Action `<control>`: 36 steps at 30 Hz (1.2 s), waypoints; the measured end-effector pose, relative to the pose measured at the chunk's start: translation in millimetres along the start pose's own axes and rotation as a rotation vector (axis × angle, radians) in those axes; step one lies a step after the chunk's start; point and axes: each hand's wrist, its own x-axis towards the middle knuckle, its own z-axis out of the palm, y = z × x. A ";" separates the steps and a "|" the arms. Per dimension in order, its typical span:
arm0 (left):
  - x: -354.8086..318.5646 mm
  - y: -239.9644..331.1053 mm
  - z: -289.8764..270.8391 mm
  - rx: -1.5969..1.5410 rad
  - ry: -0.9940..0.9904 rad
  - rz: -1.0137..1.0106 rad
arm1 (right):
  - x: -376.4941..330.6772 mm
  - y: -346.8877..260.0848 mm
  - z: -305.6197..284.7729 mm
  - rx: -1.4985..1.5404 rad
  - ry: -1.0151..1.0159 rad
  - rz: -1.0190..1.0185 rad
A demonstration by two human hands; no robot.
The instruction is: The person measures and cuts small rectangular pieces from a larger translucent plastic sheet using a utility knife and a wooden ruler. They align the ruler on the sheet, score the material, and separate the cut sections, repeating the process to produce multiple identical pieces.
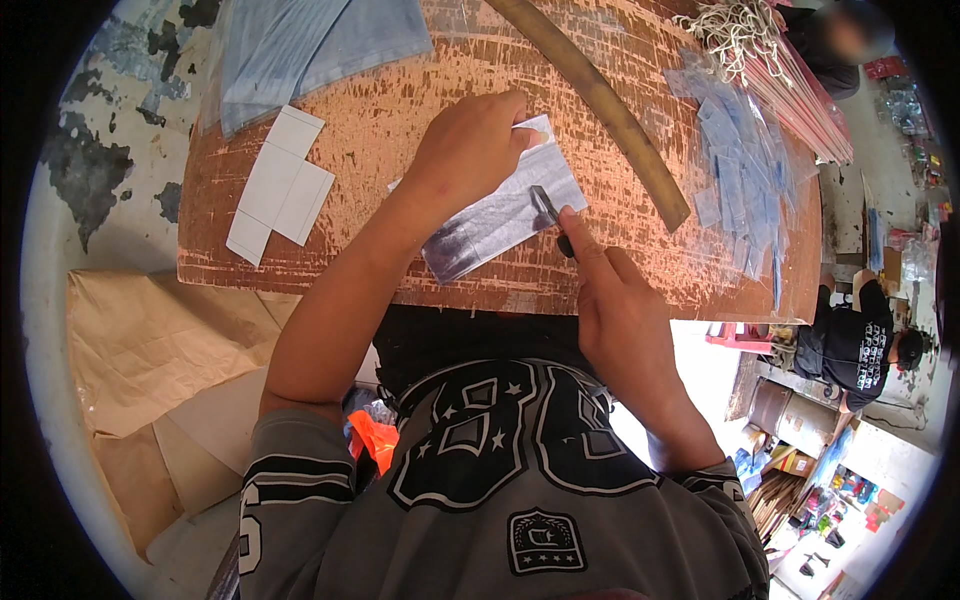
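On the worn brown tabletop, a shiny silver-grey sheet lies at a slant in front of me. My left hand is closed with curled fingers at its far edge, the thumb pressing on it; part of the sheet is hidden beneath the hand and wrist. In my right hand is a small knife with a metal blade and dark handle. The index finger stretches along the knife, and the blade rests over the sheet's right part. A white cut-out piece with ruled lines lies to the left.
A long curved brown strip crosses the table beyond my hands. Clear bluish plastic pieces are heaped at the right, below bundled pink rods with white strings. Plastic sheets lie far left. Another person is at right; brown paper lies left.
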 end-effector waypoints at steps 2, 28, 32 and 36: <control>-1.3 -2.2 2.0 0.007 0.030 0.024 | 1.2 -4.8 -1.0 -0.015 -0.010 0.033; -7.8 2.6 8.2 0.117 0.066 0.059 | -2.8 6.2 4.5 -0.079 -0.039 0.003; -7.8 1.5 9.1 0.113 0.067 0.067 | -6.7 9.6 5.0 -0.070 -0.021 -0.028; -7.9 1.9 9.0 0.128 0.063 0.061 | -11.2 10.4 3.5 -0.086 -0.027 -0.023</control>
